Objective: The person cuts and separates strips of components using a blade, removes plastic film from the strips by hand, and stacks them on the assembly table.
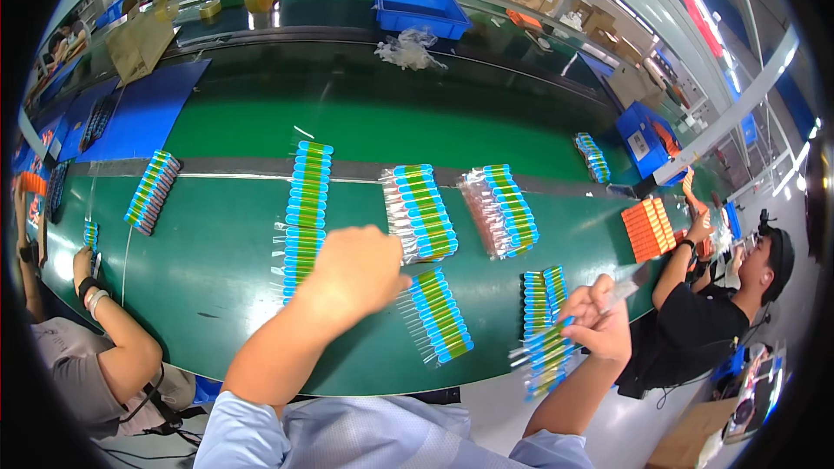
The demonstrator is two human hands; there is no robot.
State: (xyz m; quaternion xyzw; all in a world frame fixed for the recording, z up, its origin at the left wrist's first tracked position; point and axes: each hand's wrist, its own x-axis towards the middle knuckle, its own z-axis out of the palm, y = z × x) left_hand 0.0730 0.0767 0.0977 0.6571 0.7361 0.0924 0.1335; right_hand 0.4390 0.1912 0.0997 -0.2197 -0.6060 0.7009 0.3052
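My left hand (pixel 356 269) is closed over the table's middle, fingers curled down; whether anything is in them is hidden. Just beside it runs a long row of slim blue pieces with a yellow-green band (pixel 308 200). A shorter fanned row of the same pieces (pixel 440 317), with thin clear ends, lies to its right. My right hand (pixel 599 321) grips a blurred strip of blue-and-green pieces (pixel 549 360); a pale, see-through flat thing (pixel 622 290) pokes up by its fingers. Under and behind that strip is another small pile (pixel 540 295).
Two stacked groups (pixel 426 208) (pixel 504 208) lie farther in, partly in clear film. Orange packs (pixel 647 230) sit at right near a seated person (pixel 730 295). Another person's arm (pixel 122 347) works at left. A blue crate (pixel 421 9) and crumpled film (pixel 408 49) lie beyond.
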